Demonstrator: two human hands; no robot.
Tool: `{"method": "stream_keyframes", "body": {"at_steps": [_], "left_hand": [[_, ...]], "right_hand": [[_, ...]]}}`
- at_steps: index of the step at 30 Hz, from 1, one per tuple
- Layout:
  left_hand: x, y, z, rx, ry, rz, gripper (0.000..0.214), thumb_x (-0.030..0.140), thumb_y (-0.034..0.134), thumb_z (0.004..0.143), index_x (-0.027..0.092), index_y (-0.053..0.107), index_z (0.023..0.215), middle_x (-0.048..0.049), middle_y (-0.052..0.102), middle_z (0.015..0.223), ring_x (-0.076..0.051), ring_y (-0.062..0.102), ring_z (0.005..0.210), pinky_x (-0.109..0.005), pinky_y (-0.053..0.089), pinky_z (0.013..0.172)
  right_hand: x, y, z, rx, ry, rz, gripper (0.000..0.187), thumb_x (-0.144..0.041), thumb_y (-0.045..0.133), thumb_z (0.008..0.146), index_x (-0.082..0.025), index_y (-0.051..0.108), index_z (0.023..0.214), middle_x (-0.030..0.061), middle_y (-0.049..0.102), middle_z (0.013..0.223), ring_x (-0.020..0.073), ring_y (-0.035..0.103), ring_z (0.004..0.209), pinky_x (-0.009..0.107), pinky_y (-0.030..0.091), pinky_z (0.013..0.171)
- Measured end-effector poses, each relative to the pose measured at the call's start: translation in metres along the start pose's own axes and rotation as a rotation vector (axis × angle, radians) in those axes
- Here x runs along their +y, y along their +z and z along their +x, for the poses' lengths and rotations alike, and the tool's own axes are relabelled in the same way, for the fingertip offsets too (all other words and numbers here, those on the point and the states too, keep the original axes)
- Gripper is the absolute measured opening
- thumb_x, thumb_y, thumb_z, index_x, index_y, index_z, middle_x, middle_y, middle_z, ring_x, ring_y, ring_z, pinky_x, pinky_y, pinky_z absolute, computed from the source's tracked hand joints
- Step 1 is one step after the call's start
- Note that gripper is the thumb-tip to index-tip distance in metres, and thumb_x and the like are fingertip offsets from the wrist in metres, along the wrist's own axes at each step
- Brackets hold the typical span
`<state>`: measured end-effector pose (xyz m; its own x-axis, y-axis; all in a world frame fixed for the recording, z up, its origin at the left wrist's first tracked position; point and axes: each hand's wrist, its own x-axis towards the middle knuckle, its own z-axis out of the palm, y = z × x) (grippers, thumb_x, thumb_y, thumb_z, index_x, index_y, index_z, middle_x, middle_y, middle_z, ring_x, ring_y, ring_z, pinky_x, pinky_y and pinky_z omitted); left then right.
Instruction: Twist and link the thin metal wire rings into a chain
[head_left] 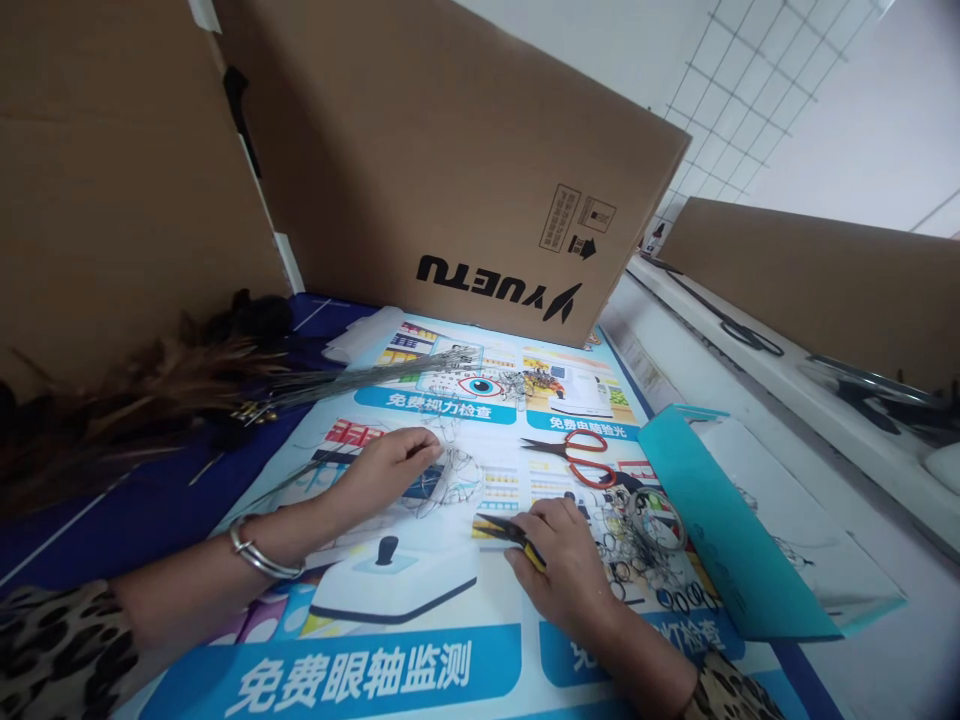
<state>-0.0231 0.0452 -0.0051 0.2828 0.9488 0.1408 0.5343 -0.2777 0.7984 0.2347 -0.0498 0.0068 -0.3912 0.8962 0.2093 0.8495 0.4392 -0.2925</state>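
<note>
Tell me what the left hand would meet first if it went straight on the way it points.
The left hand would probably meet the tangle of thin wire just ahead of it first; whether they already touch is unclear.

Matt cardboard box point(450, 150), polished metal bangle point(259, 557), plastic-gripped pliers point(511, 531), wire point(459, 484) seemingly metal

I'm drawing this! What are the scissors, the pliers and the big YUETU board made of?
Scissors: thin, dark blades look like steel; smooth orange-red handles, perhaps plastic-coated.
Pliers: slim, dark tips look metal; bright yellow-and-black grip, maybe plastic or rubber.
YUETU board: likely cardboard, with its matte brown, printed face.
</note>
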Motion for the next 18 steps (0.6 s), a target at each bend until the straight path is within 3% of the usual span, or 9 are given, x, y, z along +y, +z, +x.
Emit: {"method": "stream_keyframes", "body": {"at_steps": [8,14,18], "left_hand": [[0.002,-0.015,0.013,0.076,-0.045,0.000,0.027,0.042,0.043,0.085,0.020,0.054,0.074,0.0052,0.047,0.062,-0.014,0.045,0.060,-0.021,0.032,0.055],[-0.018,-0.010,0.019,0.037,-0.043,0.031,0.025,0.038,0.044,0.080,0.019,0.056,0.070,0.0039,0.049,0.060,-0.015,0.046,0.059,-0.022,0.033,0.054],[-0.018,-0.008,0.018,0.054,-0.043,0.053,0.025,0.038,0.044,0.080,0.019,0.058,0.070,0.0030,0.052,0.059,-0.016,0.048,0.058,-0.023,0.034,0.053]], "right_hand": [[0.000,-0.001,0.000,0.002,-0.003,0.007,0.024,-0.025,0.060,0.081,-0.022,0.060,0.105,0.0077,0.054,0.099,0.0256,0.045,0.094,0.041,0.040,0.083],[0.001,0.000,0.000,0.010,-0.007,0.014,0.025,-0.025,0.060,0.081,-0.023,0.060,0.106,0.0072,0.055,0.100,0.0251,0.045,0.094,0.040,0.040,0.082],[0.001,0.000,-0.001,0.016,-0.009,0.016,0.024,-0.024,0.060,0.081,-0.023,0.060,0.105,0.0071,0.055,0.100,0.0251,0.045,0.094,0.040,0.040,0.082]]}}
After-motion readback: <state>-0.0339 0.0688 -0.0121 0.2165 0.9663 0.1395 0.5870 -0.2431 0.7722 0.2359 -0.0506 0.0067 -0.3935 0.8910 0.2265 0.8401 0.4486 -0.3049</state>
